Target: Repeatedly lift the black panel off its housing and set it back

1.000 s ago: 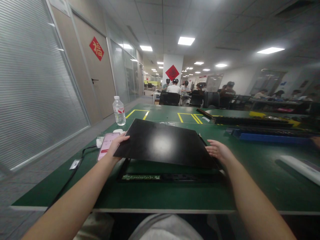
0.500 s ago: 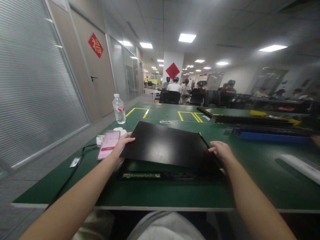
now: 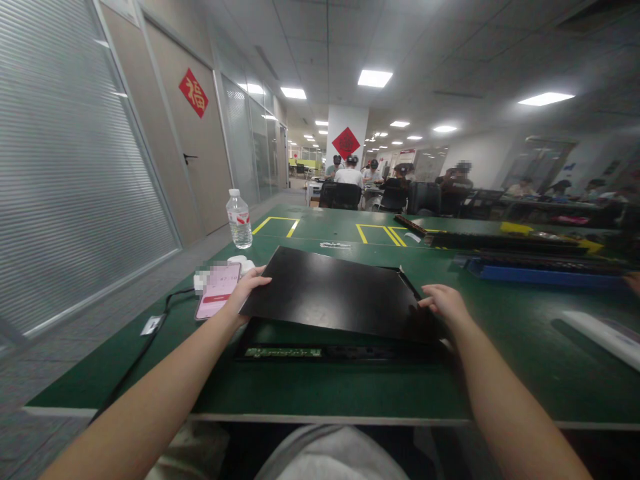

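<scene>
A flat black panel point(image 3: 330, 290) lies tilted over a thin black frame point(image 3: 380, 353), its left side raised. My left hand point(image 3: 253, 288) is closed on the panel's left edge, thumb on top. At the right side, the curled fingers of my right hand point(image 3: 444, 303) grip the frame's rail, close to the panel's right edge; their exact contact is partly hidden. A green circuit strip point(image 3: 284, 352) shows along the frame's near side. Most of the frame's interior is covered by the panel.
Left of the panel are a phone point(image 3: 219, 291), a black cable point(image 3: 165, 307) and a water bottle point(image 3: 239, 220). A blue tray point(image 3: 540, 275), dark strips point(image 3: 505, 241) and a white bar point(image 3: 600, 337) lie on the right of the green table point(image 3: 330, 393). People point(image 3: 349, 175) sit beyond.
The panel's far right part has dipped slightly, and more of the frame's far corner shows. Both hands keep nearly the same places.
</scene>
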`<state>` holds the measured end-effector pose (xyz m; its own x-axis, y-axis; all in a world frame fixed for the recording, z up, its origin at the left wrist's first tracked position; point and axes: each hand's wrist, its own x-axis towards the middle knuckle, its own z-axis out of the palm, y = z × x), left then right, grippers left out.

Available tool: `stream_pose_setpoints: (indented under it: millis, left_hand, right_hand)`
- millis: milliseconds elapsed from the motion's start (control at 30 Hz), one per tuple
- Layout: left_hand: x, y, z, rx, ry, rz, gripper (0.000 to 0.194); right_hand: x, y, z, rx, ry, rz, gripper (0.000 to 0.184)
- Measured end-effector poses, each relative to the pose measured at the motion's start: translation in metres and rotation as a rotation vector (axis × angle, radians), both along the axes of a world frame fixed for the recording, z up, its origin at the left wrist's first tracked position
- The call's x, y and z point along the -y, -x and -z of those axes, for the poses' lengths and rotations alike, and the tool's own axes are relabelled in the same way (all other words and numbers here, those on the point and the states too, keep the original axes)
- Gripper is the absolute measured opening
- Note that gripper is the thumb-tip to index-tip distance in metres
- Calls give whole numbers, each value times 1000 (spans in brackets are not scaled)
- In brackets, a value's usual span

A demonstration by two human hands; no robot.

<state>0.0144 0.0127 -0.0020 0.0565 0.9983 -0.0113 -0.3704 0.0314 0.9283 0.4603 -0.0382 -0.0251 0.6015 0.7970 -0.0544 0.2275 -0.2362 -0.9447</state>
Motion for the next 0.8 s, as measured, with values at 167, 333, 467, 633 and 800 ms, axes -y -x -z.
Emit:
stream_pose_setpoints:
  millis: [167,333,467,633,800]
  left_hand:
    - [-5,1,10,-7,-7,-10,42]
    - [-10,3,20,-42,5,-9,40]
    - [-12,4,22,-64,18,-2,44]
    - [-13,3,23,-60,21,-5,47]
    - [-12,3,23,-79,35,4,47]
  right_hand:
    - [0,-6,3,61,-9,-1,17]
    - [1,-6,2,146,22,20,21]
    - [2,-5,1,197,63,24,22]
    - [1,-7,4,258,79,17,24]
    - [-2,-13,9,331,115,8,24]
